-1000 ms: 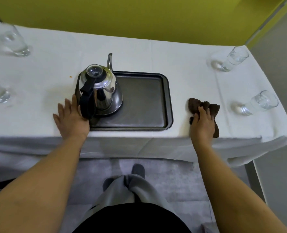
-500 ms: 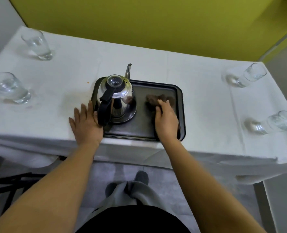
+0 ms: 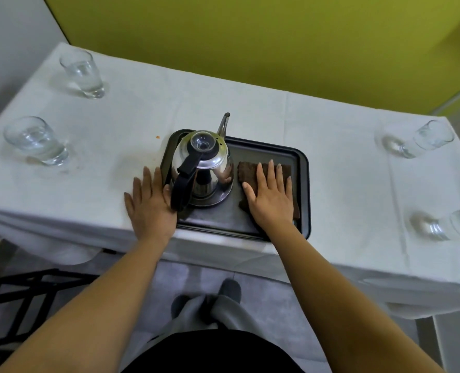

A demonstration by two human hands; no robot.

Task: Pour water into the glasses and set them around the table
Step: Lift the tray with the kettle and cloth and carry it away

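Flat right hand [image 3: 273, 197] pressing cloth [image 3: 246, 170], tray [image 3: 303, 184]

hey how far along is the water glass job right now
Mostly done: four glasses holding water sit out, two left, two right. The kettle stands on the tray. In hand: right hand presses a brown cloth flat on the tray, left hand rests alongside. Left: little beyond tidying.

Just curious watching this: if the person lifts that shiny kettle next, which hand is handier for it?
Probably the left hand: it lies flat on the white tablecloth right beside the black handle of the shiny steel kettle, which points toward it. The right hand is pressed flat on the brown cloth.
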